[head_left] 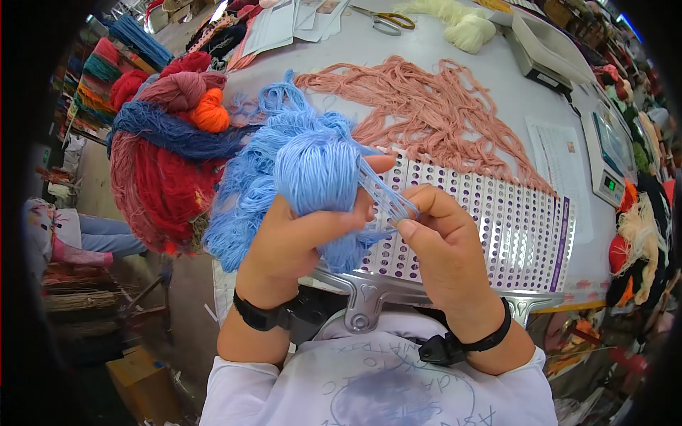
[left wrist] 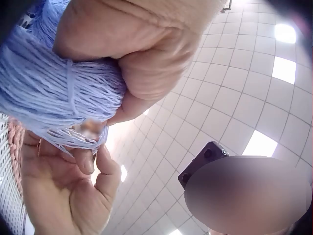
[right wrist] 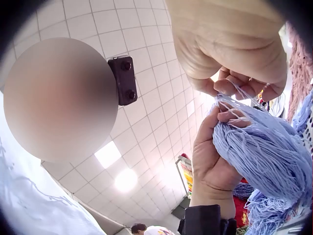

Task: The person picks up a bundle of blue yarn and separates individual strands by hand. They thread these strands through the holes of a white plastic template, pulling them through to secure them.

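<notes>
In the head view my left hand [head_left: 295, 238] grips a thick hank of light blue yarn [head_left: 316, 170], its thumb across the front. My right hand [head_left: 451, 245] pinches a few strands at the hank's right end, drawn out as a short loop [head_left: 391, 200] between the hands. The left wrist view has the yarn [left wrist: 54, 93] bunched under the left hand [left wrist: 142, 49], a strand crossing the bundle. Seen from the right wrist, the strands meet the right fingertips [right wrist: 230, 88] just above the left hand [right wrist: 210, 161]. More loose light blue yarn [head_left: 238, 206] hangs behind the hank.
Salmon-pink yarn [head_left: 426, 106] spreads over the table beyond a perforated white strip panel [head_left: 469, 227]. Red and dark blue hanks [head_left: 170, 138] lie at left. Scissors [head_left: 387, 23], papers [head_left: 298, 21] and a digital scale [head_left: 607, 153] sit around the table. A metal bracket [head_left: 359, 298] is at the near edge.
</notes>
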The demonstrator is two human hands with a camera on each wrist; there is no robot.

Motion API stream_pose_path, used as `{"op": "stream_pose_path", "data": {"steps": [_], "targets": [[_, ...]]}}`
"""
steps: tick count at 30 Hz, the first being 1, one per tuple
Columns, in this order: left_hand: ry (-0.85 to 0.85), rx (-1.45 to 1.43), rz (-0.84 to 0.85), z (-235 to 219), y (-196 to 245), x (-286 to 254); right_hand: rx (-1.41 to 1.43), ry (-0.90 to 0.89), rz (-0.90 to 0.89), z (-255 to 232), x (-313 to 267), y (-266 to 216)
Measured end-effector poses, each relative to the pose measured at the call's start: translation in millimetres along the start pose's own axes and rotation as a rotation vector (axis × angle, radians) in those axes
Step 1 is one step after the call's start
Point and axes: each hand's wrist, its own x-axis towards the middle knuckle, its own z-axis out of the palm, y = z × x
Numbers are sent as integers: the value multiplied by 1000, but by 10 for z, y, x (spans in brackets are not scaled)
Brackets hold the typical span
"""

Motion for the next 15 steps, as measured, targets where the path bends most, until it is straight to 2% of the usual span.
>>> {"op": "stream_pose_path", "data": {"steps": [2,3,4,5,6,7,8,9,11,12,13,14,15], "targets": [[-171,-150,15,-79,5,40,-13,23,-50,-37,47,-46],[-174,-150,21,-163,45,33,38,-108,117,-143,65,-110],[-271,-102,-113,-294,105,10,90,-238,285,-257,77,-179],[-367,-52,-248,-429,172,-7,87,-238,280,-346,78,-284],[-400,69,-233,-551,279,3,-215,-386,339,-432,64,-436],[-501,247,-17,-867,272,110,-519,-525,394,-550,29,-586],[-600,422,202,-1231,277,186,-646,-531,301,-744,-34,-728],[-403,301,-51,-1458,477,41,-773,-531,208,-985,-116,-887],[-698,-120,188,-2588,470,201,-781,-138,264,-1501,-416,-1226],[-295,-281,150,-2618,776,-45,-914,51,296,-1951,-621,-1372],[-225,-398,111,-2671,979,-104,-779,345,160,-2287,-872,-1400],[-138,-510,100,-2918,1098,-171,-510,483,48,-2794,-1105,-1504],[-141,-518,104,-3115,1229,-213,-285,443,34,-3348,-1392,-1703]]}}
